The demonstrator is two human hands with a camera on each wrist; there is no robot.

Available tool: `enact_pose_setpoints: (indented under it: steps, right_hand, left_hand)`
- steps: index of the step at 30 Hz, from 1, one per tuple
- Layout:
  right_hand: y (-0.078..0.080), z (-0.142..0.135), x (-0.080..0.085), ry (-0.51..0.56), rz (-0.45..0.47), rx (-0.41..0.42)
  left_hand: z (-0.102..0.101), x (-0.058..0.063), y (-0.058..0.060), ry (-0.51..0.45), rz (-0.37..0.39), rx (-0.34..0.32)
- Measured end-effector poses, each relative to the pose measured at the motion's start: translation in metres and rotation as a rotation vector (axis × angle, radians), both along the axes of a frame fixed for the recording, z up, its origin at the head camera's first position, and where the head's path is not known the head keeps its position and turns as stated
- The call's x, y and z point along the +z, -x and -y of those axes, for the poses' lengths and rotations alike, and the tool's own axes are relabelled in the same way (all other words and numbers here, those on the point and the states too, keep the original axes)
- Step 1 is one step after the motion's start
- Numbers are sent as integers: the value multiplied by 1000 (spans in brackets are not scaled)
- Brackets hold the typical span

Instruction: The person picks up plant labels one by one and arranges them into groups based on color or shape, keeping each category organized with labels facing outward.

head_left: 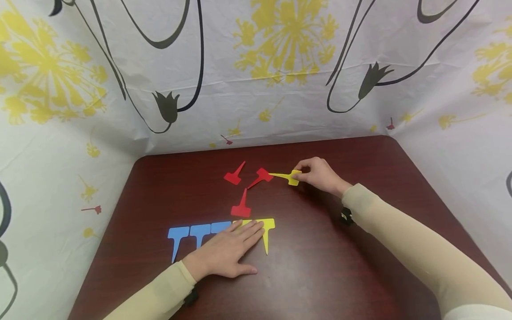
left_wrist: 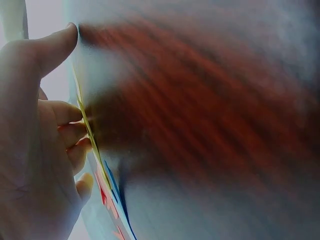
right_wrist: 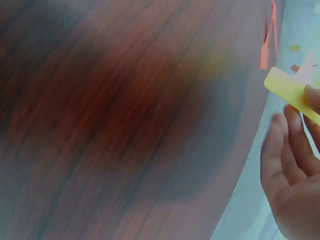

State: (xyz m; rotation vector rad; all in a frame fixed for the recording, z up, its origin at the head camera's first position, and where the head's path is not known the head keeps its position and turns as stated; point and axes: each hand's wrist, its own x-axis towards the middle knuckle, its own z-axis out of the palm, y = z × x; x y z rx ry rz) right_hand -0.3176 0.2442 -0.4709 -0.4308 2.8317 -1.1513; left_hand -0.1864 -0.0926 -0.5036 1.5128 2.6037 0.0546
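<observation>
Between thumb and fingers my right hand (head_left: pixel 321 175) pinches a yellow T-shaped plant label (head_left: pixel 290 177) by its wide head, its thin point aimed left. In the right wrist view the head of this yellow label (right_wrist: pixel 290 90) shows above the table. My left hand (head_left: pixel 226 252) lies with straight fingers over a row of labels, its fingertips on the yellow ones. At the row's right end a yellow label (head_left: pixel 266 226) shows, point toward me. Blue labels (head_left: pixel 178 233) make up the left part, some partly covered by the hand.
Three red labels lie behind the row: one at the left (head_left: pixel 234 178), one in the middle (head_left: pixel 262 174) near the held label's tip, one nearer (head_left: pixel 241 209). The dark reddish-brown table (head_left: pixel 340 266) meets a patterned cloth (head_left: pixel 240 102) at its back and sides.
</observation>
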Motion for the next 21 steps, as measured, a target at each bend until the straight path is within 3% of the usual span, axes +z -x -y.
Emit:
enact_pose_setpoints:
  steps: [5, 11, 21]
  right_hand:
    - [-9, 8, 5, 125, 110, 52]
    - [-22, 14, 9, 188, 151, 103]
    - [-37, 18, 7, -11, -14, 126]
  left_hand:
    - [0, 0, 0, 2, 4, -1]
    - [0, 1, 0, -4, 17, 3]
    - [1, 1, 0, 2, 16, 5]
